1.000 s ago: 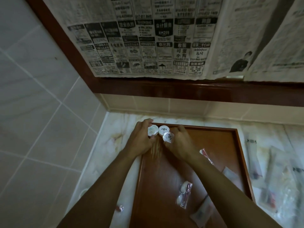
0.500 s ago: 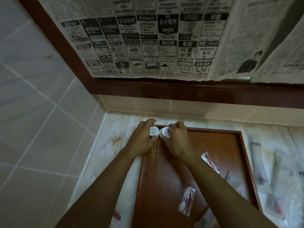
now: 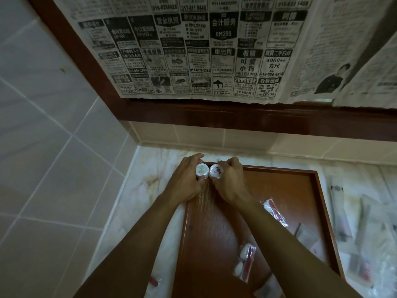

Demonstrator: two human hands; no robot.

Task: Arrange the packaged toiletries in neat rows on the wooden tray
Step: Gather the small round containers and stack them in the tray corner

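Hands pinch two round white tubs, left hand (image 3: 186,179) on one tub (image 3: 202,170), right hand (image 3: 230,181) on the other (image 3: 216,172), at the wooden tray (image 3: 279,190) far-left corner; best nudged flush against the rim, touching side by side.

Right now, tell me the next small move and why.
Probably set both tubs down touching in the tray's far left corner. The left hand grips one tub, the right hand the other, already side by side there.

Reddish-brown wooden tray (image 3: 279,190), white round packets (image 3: 202,170)
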